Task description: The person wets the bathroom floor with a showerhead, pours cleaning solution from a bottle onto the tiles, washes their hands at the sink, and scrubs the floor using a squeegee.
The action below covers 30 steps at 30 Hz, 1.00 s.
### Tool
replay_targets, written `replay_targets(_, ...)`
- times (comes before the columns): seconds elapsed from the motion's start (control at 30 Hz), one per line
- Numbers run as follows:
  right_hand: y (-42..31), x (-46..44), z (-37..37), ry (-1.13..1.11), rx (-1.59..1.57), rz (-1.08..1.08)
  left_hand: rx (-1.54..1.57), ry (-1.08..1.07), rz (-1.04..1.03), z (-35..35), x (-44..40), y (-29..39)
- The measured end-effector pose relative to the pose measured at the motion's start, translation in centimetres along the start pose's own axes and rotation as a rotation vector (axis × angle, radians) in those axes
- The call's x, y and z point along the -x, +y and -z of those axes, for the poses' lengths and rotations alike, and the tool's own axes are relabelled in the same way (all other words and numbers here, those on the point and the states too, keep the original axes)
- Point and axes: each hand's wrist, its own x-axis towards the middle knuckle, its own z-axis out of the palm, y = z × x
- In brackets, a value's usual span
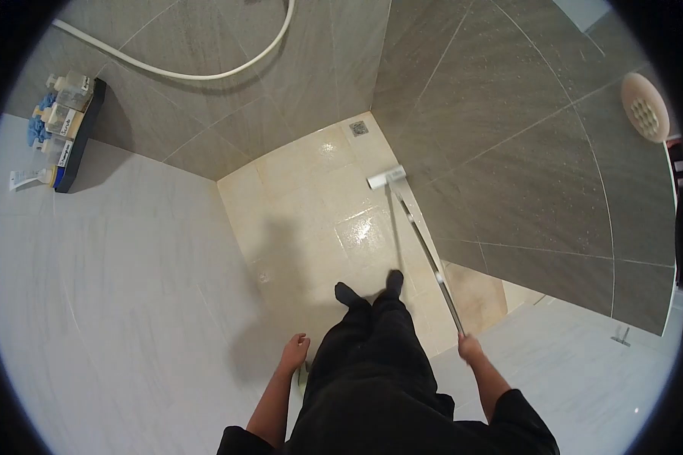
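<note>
My right hand (pixel 470 348) is closed round the upper end of a long metal pole (pixel 435 265). At the pole's far end a white flat head (pixel 386 177) rests on the wet beige tiled floor (pixel 303 189), close to the foot of the grey wall. My left hand (pixel 297 350) hangs beside my left leg, its fingers slightly curled and nothing visible in them. A greenish thing, partly hidden, shows just below it, between the hand and my leg.
A dark shelf (pixel 81 136) with several bottles is on the left wall. A white hose (pixel 197 76) hangs at the top. The floor drain (pixel 358 128) lies in the far corner. A pink oval object (pixel 645 108) is at the right.
</note>
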Motion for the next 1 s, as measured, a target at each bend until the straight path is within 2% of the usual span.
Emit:
replay_targets(0.03, -0.4, -3.6, -1.0, 0.057, 0.025, 0.136, -0.004, 0.002, -0.01, 0.1, 0.2, 0.5)
replay_targets(0.1, -4.3, -10.2, 0.1, 0.065, -0.087, 0.164, -0.011, 0.006, -0.015, -0.2, 0.8, 0.6)
replay_targets(0.13, -7.8, -11.9, 2.5, 0.082, -0.124, 0.107, -0.013, 0.009, -0.018, -0.5, 1.2, 0.6)
replay_targets(0.17, -11.9, -11.8, 6.5, 0.046, -0.128, 0.098, -0.015, 0.016, -0.013, -0.9, 1.6, 0.5)
replay_targets(0.2, -14.8, -11.5, 9.3, 0.201, -0.057, 0.27, -0.041, 0.038, -0.013, -1.3, 2.0, 0.5)
replay_targets(0.23, -18.3, -9.3, 13.1, 0.17, -0.139, 0.198, -0.066, 0.061, -0.014, -1.6, 2.5, 0.3)
replay_targets(0.3, -19.8, -10.0, 15.9, 0.194, -0.005, 0.397, -0.059, 0.092, 0.001, -2.5, 3.2, -0.3)
replay_targets(0.43, -14.9, -13.0, 14.8, 0.189, 0.071, 0.435, -0.001, 0.124, 0.031, -5.8, 5.5, -1.2)
replay_targets(0.53, -5.6, -12.2, 9.6, 0.145, 0.006, 0.436, -0.019, 0.086, 0.047, -9.3, 6.7, -1.9)
replay_targets(0.63, 6.3, -7.8, 2.9, 0.19, -0.063, 0.503, 0.061, 0.072, 0.088, -13.3, 8.0, -2.5)
replay_targets(0.67, 8.3, -3.9, 3.1, 0.116, -0.057, 0.42, 0.075, 0.081, 0.087, -14.3, 8.7, -2.3)
replay_targets(0.77, 14.4, 2.7, 2.5, 0.053, 0.0, 0.368, -0.014, 0.089, 0.046, -16.9, 10.0, -1.3)
replay_targets(0.87, 16.7, 1.5, 2.5, 0.038, 0.012, 0.424, -0.048, 0.106, 0.008, -19.4, 10.2, -0.4)
replay_targets(0.9, 16.1, -1.0, 2.4, 0.094, -0.01, 0.494, -0.051, 0.114, -0.015, -19.7, 10.8, 0.0)
replay_targets(0.93, 14.7, -4.6, 2.5, 0.145, -0.031, 0.562, -0.054, 0.12, -0.034, -19.8, 11.7, 0.5)
replay_targets(0.97, 12.0, -7.4, 3.8, 0.126, 0.0, 0.531, -0.052, 0.123, -0.02, -19.8, 12.5, 1.4)
replay_targets(1.0, 9.6, -11.6, 4.0, 0.237, -0.003, 0.644, -0.065, 0.14, -0.011, -19.7, 13.7, 2.8)
